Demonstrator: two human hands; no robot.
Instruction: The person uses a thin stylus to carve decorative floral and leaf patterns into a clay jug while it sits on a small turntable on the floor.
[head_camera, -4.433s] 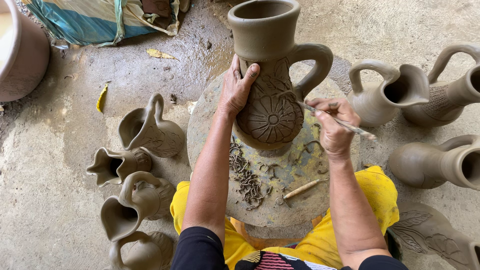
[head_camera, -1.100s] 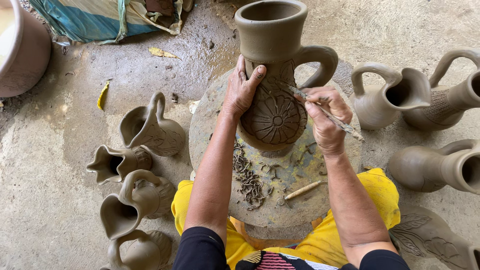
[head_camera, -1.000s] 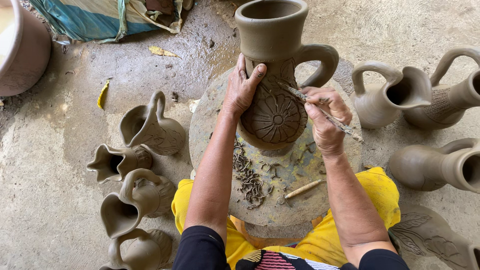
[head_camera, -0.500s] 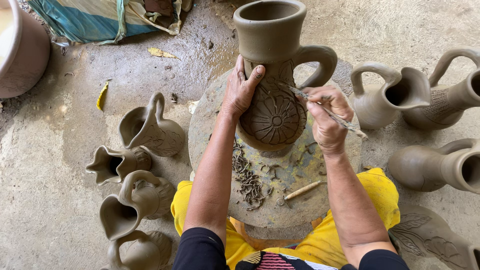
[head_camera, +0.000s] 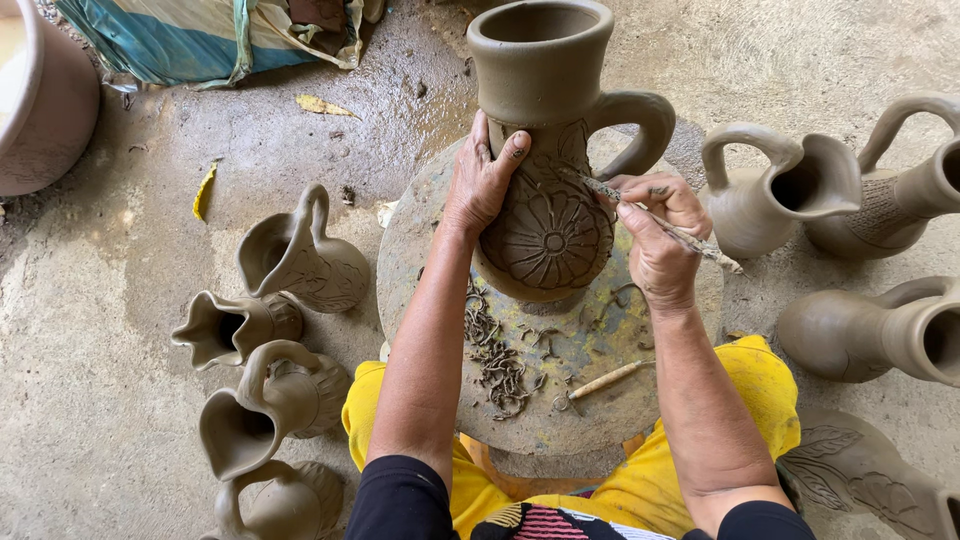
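Left hand (head_camera: 487, 180) flat & open against clay jug (head_camera: 548, 190), steadying it. Right hand (head_camera: 655, 235) pinches carving stick (head_camera: 660, 222), tip on jug's shoulder; clay curls (head_camera: 497, 350) below left wrist, spare tool (head_camera: 602, 383) between forearms.

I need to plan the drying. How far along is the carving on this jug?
Done: a flower medallion on the jug, with shavings on the wheel. In hand: left hand steadies it; right hand works a tool near the handle. Left: neck is plain.
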